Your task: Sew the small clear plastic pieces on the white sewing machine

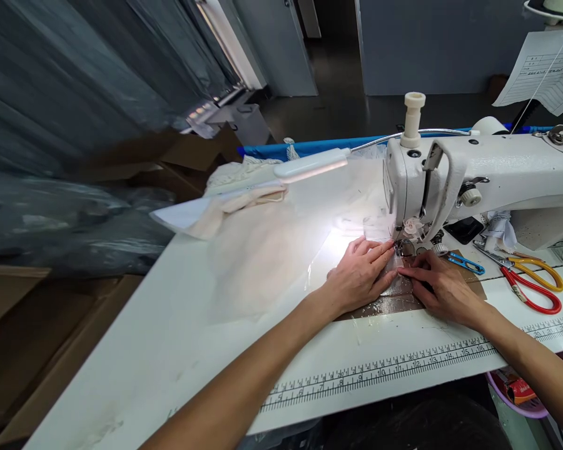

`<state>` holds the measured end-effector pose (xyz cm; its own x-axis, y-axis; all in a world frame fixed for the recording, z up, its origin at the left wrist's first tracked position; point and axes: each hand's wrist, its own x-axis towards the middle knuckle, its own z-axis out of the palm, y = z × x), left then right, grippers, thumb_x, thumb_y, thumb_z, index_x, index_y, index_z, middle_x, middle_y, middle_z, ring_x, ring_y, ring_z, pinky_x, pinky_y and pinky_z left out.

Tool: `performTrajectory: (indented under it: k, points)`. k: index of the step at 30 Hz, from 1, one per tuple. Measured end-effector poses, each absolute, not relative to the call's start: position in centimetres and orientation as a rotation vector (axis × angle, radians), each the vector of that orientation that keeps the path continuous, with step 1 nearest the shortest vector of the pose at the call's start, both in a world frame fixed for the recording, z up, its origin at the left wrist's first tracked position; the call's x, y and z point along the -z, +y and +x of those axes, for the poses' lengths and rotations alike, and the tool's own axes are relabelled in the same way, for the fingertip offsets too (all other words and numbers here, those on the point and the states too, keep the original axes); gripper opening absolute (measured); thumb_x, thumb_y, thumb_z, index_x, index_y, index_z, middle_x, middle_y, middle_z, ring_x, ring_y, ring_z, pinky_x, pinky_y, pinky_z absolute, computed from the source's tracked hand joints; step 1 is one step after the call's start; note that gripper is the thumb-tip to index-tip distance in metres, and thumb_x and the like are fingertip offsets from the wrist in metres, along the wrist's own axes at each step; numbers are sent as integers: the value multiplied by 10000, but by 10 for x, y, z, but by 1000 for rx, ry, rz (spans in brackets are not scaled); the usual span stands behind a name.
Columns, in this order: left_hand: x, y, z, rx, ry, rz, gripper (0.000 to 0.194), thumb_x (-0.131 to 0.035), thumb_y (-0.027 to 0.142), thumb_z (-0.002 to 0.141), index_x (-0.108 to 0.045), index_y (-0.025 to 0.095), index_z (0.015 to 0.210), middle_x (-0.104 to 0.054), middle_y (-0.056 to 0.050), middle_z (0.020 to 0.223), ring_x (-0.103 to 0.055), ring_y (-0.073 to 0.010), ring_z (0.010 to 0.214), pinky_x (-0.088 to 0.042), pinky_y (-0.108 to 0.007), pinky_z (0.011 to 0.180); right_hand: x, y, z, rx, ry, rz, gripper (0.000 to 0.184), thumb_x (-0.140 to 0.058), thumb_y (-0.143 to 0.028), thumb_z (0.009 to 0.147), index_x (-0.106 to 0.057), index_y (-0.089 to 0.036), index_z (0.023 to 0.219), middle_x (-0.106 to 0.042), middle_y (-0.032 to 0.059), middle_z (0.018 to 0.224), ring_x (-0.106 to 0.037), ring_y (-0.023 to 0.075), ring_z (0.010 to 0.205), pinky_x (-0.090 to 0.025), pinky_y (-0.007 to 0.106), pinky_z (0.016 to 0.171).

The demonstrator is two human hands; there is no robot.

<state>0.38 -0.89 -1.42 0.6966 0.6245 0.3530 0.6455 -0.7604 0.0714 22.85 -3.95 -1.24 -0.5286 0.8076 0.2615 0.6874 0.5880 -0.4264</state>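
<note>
A white sewing machine stands at the right, its needle area lit by a lamp. My left hand lies palm down just left of the presser foot, its fingers stretched out over a thin white fabric piece. To the right of the foot, my right hand has curled fingers, the fingertips drawn in on the fabric's near edge; what lies between them is small and partly hidden. Beneath both hands is a brownish plate with bits of thread on it.
Red-handled and yellow-handled scissors and blue thread snips lie right of my hand. Pale sheer fabric spreads on the left. A lamp reaches over the table. A printed ruler follows the front edge; cardboard boxes stand left.
</note>
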Motion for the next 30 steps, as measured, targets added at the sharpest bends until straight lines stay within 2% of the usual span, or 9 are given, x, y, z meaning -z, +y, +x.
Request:
performTrajectory:
  k: [5,9,12,23,30]
  points:
    - [7,-9,2,663,-998,-2696,345,-404,354,1015,-590,136,1207,-624,-160,1260,-574,-273,1033,-463,-477,879,12,-39,229,-411,-2380,-1207,367,-477,-190,919,-700,-264,1201,-597,102,1049,-633,206,906,-560,387,807]
    - [-2,-6,-4,888,-767,-2681,176,-463,204,976,-632,157,990,-693,-84,1009,-591,-180,803,-479,-344,689,12,-39,229,-428,-2363,-1188,380,-476,-174,900,-704,-253,1195,-593,97,1049,-633,203,919,-553,384,846]
    - [-5,-8,-4,963,-590,-2750,134,-507,165,933,-635,151,897,-696,-52,883,-582,-152,714,-458,-305,615,11,-39,228,-417,-2360,-1190,378,-491,-178,897,-697,-248,1206,-590,94,1055,-631,196,916,-546,372,858]
    - [3,-11,0,850,-498,-2948,179,-508,175,882,-666,126,950,-711,-94,954,-600,-176,740,-513,-346,677,9,-42,228,-446,-2362,-1204,363,-472,-188,930,-680,-219,1226,-575,104,1058,-609,197,907,-537,377,850]
    - [-1,-13,-1,781,-566,-3023,213,-507,222,885,-681,151,986,-708,-85,962,-610,-181,748,-511,-359,679,9,-42,227,-478,-2361,-1205,369,-446,-191,940,-678,-206,1228,-573,114,1079,-610,202,927,-535,389,876]
